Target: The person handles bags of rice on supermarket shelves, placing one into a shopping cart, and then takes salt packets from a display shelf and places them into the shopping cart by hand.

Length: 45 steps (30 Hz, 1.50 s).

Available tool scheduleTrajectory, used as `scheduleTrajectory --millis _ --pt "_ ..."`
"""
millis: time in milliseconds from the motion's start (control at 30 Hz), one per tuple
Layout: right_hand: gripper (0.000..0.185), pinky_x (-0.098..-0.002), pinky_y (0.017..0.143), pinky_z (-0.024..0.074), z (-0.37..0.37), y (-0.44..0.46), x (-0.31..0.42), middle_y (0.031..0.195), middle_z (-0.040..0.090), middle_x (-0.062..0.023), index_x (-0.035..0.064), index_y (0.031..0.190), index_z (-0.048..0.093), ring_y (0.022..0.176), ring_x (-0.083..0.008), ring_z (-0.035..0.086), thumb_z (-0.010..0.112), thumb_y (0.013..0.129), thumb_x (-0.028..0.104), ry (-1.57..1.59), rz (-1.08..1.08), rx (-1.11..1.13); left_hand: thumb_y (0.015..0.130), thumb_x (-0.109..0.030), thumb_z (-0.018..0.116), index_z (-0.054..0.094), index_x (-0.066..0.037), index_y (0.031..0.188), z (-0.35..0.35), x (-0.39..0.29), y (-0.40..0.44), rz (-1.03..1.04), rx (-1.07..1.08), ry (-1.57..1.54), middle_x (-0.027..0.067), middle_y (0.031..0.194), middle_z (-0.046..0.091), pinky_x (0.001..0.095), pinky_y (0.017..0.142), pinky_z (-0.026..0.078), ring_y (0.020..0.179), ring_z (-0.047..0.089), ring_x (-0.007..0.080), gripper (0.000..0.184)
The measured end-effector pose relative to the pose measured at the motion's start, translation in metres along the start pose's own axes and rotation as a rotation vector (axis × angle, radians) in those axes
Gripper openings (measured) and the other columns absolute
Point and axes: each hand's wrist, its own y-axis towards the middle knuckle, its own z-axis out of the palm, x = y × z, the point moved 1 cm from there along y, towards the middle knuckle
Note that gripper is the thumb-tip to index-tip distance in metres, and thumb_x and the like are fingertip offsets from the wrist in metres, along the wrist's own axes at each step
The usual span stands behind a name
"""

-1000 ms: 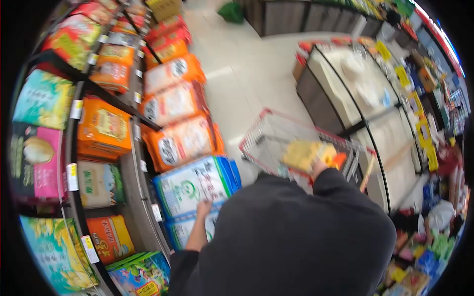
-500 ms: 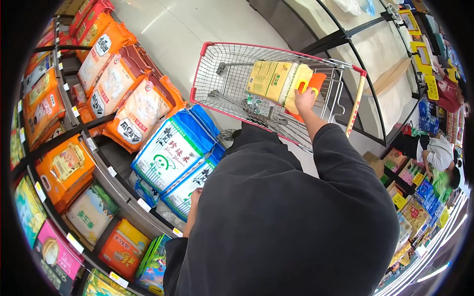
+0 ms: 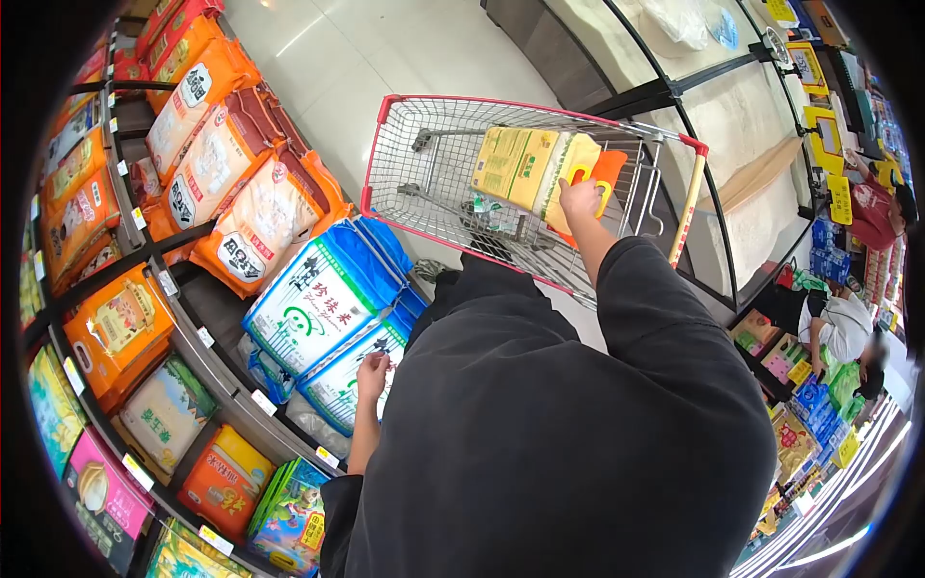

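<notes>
My right hand [image 3: 581,200] grips the yellow handle at the orange end of a yellow printed bag [image 3: 517,166]. That bag, brick-shaped with green lettering, lies in the basket of a wire shopping cart [image 3: 405,204] with red corners. My left hand [image 3: 372,378] hangs beside my body with its fingers curled in, and I make out nothing in them. Close by it, blue-and-white rice bags [image 3: 313,301] with green print stand stacked at the shelf; the hand overlaps the lower one, and I cannot tell whether it touches.
Orange rice bags [image 3: 252,229] line the shelf on the left, with price tags along the edge. Across the cart, a display bin [image 3: 742,154] has black rails. A person in a white top [image 3: 853,318] is by stacked goods at the far right.
The view has shifted slightly. My left hand shows more fully now, out from beside my body. My right hand keeps its grip on the yellow bag in the cart.
</notes>
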Motion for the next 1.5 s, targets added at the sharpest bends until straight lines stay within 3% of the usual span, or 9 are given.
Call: scheduleTrajectory --millis 200,300,433,533,933,1300,1433,1467,1500 --pt "0.083 -0.0465 0.090 0.0579 0.047 0.075 -0.021 0.112 0.073 -0.0298 -0.0107 0.113 0.070 0.103 -0.0420 0.073 0.090 0.072 0.059 0.232 0.028 0.166 0.098 -0.027 0.072 0.069 0.004 0.121 0.006 0.017 -0.008 0.000 -0.049 0.048 0.0145 0.101 0.078 0.0325 0.072 0.056 0.089 0.075 0.0189 0.039" --pt "0.083 -0.0487 0.098 0.0546 0.029 0.084 -0.015 0.117 0.072 -0.0287 -0.0098 0.115 0.069 0.111 -0.0447 0.070 0.089 0.072 0.058 0.266 0.061 0.376 0.098 -0.027 0.073 0.069 0.005 0.121 0.012 0.007 -0.025 -0.066 -0.062 0.003 0.0149 0.101 0.079 0.0330 0.078 0.057 0.090 0.076 0.0197 0.040" --pt "0.058 -0.0363 0.069 0.0564 0.073 0.103 -0.018 0.094 0.077 -0.0203 -0.0042 0.107 0.070 0.078 -0.0260 0.073 0.087 0.082 0.045 0.853 0.149 0.455 0.098 -0.027 0.073 0.069 0.006 0.121 0.031 0.030 -0.030 -0.047 -0.039 -0.086 0.0150 0.098 0.079 0.0332 0.080 0.057 0.089 0.076 0.0199 0.040" --pt "0.031 -0.0298 0.049 0.0428 0.057 0.092 -0.006 0.082 0.068 -0.0124 0.0010 0.100 0.059 0.058 -0.0165 0.059 0.077 0.098 0.026 1.122 0.237 0.463 0.096 -0.028 0.074 0.071 0.004 0.115 0.039 0.008 -0.047 -0.080 -0.107 0.008 0.0137 0.093 0.078 0.0334 0.076 0.057 0.082 0.074 0.0187 0.038" --pt "0.031 -0.0322 0.049 0.0330 0.021 0.080 0.042 0.059 0.035 0.0027 0.0140 0.085 0.051 0.050 -0.0138 0.036 0.074 0.097 0.031 1.044 0.281 0.899 0.093 -0.033 0.074 0.071 0.002 0.119 0.064 0.018 -0.053 -0.060 -0.163 -0.062 0.0171 0.099 0.078 0.0361 0.077 0.058 0.085 0.075 0.0237 0.044" --pt "0.052 -0.0345 0.048 0.0295 0.024 -0.070 0.155 0.057 0.029 0.0026 0.0194 0.069 0.036 0.049 -0.0160 0.029 0.065 0.104 0.045 1.368 0.290 1.020 0.097 -0.033 0.072 0.072 0.004 0.113 0.087 0.025 -0.066 -0.074 -0.194 -0.180 0.0167 0.096 0.079 0.0352 0.082 0.058 0.087 0.077 0.0233 0.041" --pt "0.045 -0.0421 0.057 0.0426 0.071 -0.010 0.200 0.064 0.044 -0.0034 0.0179 0.077 0.045 0.059 -0.0213 0.045 0.045 0.111 0.049 1.390 0.331 1.120 0.095 -0.035 0.072 0.073 0.003 0.107 0.091 0.033 -0.065 -0.043 -0.280 -0.155 0.0153 0.091 0.079 0.0365 0.081 0.057 0.085 0.076 0.0248 0.041" --pt "0.039 -0.0474 0.076 0.0531 0.100 0.008 0.191 0.087 0.065 -0.0071 0.0162 0.096 0.060 0.087 -0.0251 0.063 0.042 0.110 0.048 1.255 -0.352 1.279 0.093 -0.039 0.074 0.073 0.002 0.107 0.092 0.040 -0.065 -0.083 -0.297 -0.173 0.0168 0.096 0.078 0.0385 0.082 0.057 0.090 0.076 0.0277 0.043" --pt "0.035 -0.0477 0.086 0.0541 0.070 -0.012 0.182 0.106 0.068 -0.0075 0.0153 0.112 0.061 0.102 -0.0261 0.064 0.043 0.109 0.045 1.405 -0.114 1.226 0.091 -0.041 0.076 0.073 0.001 0.108 0.096 0.058 -0.058 -0.072 -0.315 -0.114 0.0184 0.101 0.078 0.0411 0.084 0.057 0.095 0.075 0.0306 0.045"
